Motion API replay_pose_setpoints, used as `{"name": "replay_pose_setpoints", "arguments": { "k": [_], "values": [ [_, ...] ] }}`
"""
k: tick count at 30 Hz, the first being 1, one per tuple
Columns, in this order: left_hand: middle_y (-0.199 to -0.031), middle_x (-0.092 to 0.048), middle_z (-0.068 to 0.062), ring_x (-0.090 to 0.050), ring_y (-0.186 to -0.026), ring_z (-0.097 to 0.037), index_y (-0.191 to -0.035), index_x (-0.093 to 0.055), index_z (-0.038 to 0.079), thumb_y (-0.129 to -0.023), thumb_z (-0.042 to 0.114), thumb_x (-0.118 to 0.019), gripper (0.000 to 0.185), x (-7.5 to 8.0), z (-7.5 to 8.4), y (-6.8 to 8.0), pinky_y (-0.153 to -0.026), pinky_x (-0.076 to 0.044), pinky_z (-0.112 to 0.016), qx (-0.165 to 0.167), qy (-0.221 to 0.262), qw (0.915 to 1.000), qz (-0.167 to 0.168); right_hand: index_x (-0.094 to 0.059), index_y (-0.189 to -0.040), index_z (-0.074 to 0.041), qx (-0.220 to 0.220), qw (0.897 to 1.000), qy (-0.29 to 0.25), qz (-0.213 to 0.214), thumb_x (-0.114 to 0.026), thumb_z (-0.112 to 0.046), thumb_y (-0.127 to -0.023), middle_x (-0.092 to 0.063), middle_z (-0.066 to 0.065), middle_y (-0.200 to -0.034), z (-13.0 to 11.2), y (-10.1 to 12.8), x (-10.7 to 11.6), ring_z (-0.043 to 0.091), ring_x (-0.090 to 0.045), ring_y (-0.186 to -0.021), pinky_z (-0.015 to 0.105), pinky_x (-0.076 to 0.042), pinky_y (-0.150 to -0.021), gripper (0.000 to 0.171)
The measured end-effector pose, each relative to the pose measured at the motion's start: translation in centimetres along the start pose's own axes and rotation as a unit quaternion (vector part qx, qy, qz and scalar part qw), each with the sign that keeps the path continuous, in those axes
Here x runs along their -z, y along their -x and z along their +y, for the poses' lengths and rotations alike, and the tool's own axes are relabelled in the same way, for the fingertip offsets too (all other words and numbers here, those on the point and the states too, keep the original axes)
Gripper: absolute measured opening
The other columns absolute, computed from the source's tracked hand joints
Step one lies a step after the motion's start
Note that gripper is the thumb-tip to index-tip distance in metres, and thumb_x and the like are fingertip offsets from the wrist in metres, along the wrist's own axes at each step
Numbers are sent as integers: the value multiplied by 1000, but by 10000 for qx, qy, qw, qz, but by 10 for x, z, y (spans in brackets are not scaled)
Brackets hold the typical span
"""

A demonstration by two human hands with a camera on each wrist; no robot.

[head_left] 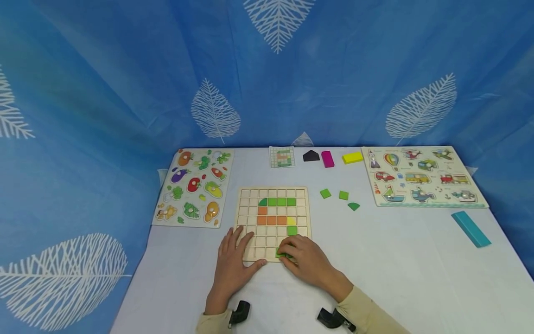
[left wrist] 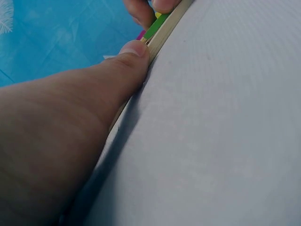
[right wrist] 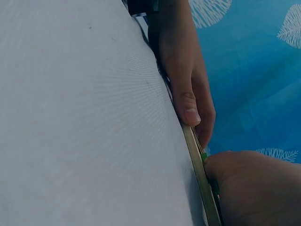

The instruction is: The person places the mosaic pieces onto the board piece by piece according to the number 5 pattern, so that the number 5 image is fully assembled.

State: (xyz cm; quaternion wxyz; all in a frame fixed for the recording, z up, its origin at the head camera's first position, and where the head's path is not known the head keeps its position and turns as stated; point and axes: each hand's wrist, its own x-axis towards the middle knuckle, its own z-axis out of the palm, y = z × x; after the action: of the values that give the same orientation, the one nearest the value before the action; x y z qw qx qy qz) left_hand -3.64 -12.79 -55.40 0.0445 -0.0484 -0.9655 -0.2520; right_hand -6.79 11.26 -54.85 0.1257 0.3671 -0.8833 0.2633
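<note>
while your left hand (head_left: 233, 260) lies flat steadying the grid board (head_left: 272, 223), your right hand (head_left: 304, 260) pinches a green tile (head_left: 280, 253) into its bottom row, with two rows filled and three green pieces (head_left: 343, 195) still loose nearby.

Staged recording booth, not a lived-in room. A blue leaf-print backdrop cloth (head_left: 125, 93) hangs round three sides of a white-covered table (head_left: 396, 278). Children's peg puzzle boards (head_left: 421, 176) and coloured blocks (head_left: 352, 157) sit in tidy rows.
</note>
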Motion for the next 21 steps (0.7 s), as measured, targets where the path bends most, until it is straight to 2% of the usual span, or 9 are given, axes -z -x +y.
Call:
{"name": "replay_pose_setpoints", "arguments": {
  "k": [6,9,15,18,21],
  "values": [
    [-163,-36,-11,-25,-153,-41,-144,-56,19,-79,61,-79,81,2,2,0,-121,-25,-64,25,-6,10000,-70,-76,-94,-25,-70,10000,19,14,-73,-31,-95,-68,-10,-105,1,1,-1,9,-62,-93,28,-53,-77,6],
    [-163,-36,-11,-24,-153,-41,-144,-56,19,-79,60,-79,81,3,3,-1,-122,-25,-64,40,21,10000,-88,-75,-92,-27,-94,9999,118,43,-77,-29,-92,-68,-11,-104,2,2,-2,8,-60,-90,27,-52,-74,3],
    [-163,-36,-11,-24,-153,-41,-144,-56,19,-78,59,-80,81,2,2,0,-122,-25,-64,34,84,9999,-90,-74,-89,-29,-60,9996,277,81,-84,-27,-85,-67,-14,-102,4,5,0,6,-58,-87,25,-51,-74,10],
    [-164,-35,-10,-23,-154,-40,-145,-55,20,-78,60,-79,82,1,2,0,-123,-23,-63,82,107,9998,-134,-74,-87,-28,-137,9997,122,139,-82,-30,-86,-68,-12,-102,12,4,5,6,-59,-87,26,-51,-75,8],
    [-164,-35,-10,-22,-155,-39,-146,-54,20,-78,61,-79,83,1,2,0,-123,-22,-63,108,129,9998,-135,-75,-90,-24,-438,9983,28,371,-80,-29,-88,-69,-8,-103,30,-1,13,10,-63,-92,30,-55,-80,7]
  ]
}}
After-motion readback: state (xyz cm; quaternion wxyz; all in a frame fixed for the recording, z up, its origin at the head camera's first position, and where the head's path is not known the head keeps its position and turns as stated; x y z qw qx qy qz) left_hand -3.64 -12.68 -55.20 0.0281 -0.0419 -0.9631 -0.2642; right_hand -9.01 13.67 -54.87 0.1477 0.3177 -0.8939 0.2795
